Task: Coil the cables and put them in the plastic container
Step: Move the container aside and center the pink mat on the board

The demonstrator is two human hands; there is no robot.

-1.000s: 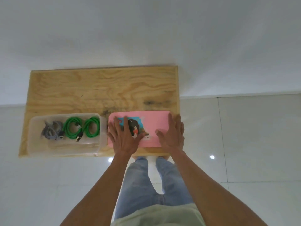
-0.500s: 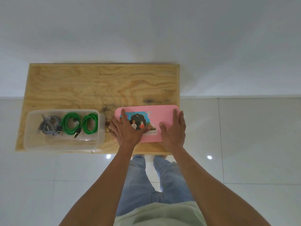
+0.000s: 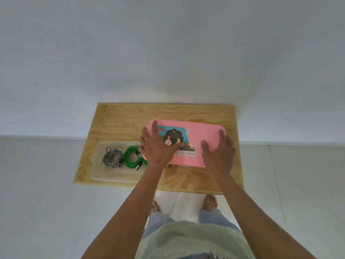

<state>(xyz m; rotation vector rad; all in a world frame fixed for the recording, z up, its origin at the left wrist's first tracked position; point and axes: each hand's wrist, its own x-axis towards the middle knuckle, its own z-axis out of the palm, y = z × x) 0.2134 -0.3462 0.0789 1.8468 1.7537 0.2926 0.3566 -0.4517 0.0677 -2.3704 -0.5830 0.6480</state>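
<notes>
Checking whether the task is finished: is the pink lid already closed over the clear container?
No. Both hands hold the pink lid to the right of the container, whose coiled cables lie uncovered.

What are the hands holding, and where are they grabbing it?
Both hands hold the flat pink plastic lid with the picture sticker. The left hand grips its left end, the right hand its right end, fingers spread on top.

Blurred print, perhaps "5 pcs", on the pink lid's sticker

Both hands, left hand and right hand, hold pink lid beside container.
</notes>
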